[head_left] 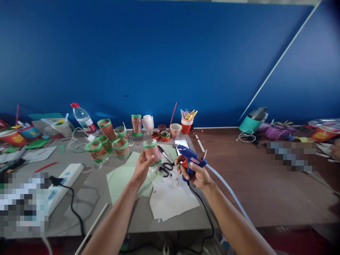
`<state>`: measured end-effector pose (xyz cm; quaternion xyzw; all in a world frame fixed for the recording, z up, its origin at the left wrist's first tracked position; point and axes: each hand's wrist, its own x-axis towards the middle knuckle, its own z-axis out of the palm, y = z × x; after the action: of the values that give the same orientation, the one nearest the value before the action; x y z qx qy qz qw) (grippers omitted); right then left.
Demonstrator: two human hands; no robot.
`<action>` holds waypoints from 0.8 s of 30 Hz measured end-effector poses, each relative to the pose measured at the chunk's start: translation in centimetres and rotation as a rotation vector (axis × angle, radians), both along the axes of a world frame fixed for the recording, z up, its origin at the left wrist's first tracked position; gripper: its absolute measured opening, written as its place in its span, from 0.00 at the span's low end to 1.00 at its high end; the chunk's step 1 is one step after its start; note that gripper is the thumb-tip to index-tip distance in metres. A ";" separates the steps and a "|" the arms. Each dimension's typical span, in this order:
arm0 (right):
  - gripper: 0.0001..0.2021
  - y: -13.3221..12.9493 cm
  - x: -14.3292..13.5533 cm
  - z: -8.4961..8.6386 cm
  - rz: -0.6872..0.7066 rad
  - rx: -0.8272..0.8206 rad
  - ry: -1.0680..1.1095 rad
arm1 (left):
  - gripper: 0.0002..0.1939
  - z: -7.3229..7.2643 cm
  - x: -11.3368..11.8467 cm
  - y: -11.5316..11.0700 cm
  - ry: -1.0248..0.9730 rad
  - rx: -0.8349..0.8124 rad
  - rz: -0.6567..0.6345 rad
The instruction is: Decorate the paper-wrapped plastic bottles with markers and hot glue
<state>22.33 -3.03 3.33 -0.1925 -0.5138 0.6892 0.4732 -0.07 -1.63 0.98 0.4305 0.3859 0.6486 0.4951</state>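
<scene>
My left hand is wrapped round a pinkish painted jar with green bands at its top and bottom. In my right hand is a blue glue gun with an orange trigger; its nozzle points up and left towards the jar, with a gap between them. A long pale glue stick trails from the back of the gun. Black-handled scissors and a black marker lie between the hands, above white paper and light green paper.
Several green-rimmed painted jars stand at the left, near a water bottle. Paint cups and a red cup of sticks line the back. A white power strip lies left. A black cord hangs over the front edge.
</scene>
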 end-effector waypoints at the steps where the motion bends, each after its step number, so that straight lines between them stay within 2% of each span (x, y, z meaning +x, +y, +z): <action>1: 0.20 -0.1 0.0 0.2 -0.019 0.009 -0.014 | 0.24 0.0 0.0 0.1 0.002 0.001 0.004; 6: 0.15 -0.6 1.4 1.8 -0.142 0.078 -0.175 | 0.24 0.2 0.0 0.1 0.027 0.015 0.007; 9: 0.19 -0.1 3.5 2.3 -0.313 0.141 -0.490 | 0.25 0.3 0.0 0.0 0.049 0.017 0.020; 13: 0.29 1.7 7.2 1.1 -0.704 0.423 -0.972 | 0.23 0.5 0.2 -0.1 0.046 0.001 0.024; 16: 0.29 2.9 9.7 -0.5 -0.866 0.436 -1.227 | 0.24 0.9 0.4 -0.4 0.044 -0.006 0.025; 19: 0.30 3.5 11.5 -2.0 -0.874 0.413 -1.352 | 0.25 1.2 0.5 -0.6 0.017 -0.017 0.004; 24: 0.28 4.6 13.0 -4.0 -0.799 0.490 -1.360 | 0.23 1.3 0.5 -0.6 0.013 -0.016 -0.012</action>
<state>35.28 1.54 -0.69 -0.6273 -0.7166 0.0704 0.2967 0.44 -2.26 2.33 0.4330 0.3917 0.6398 0.4997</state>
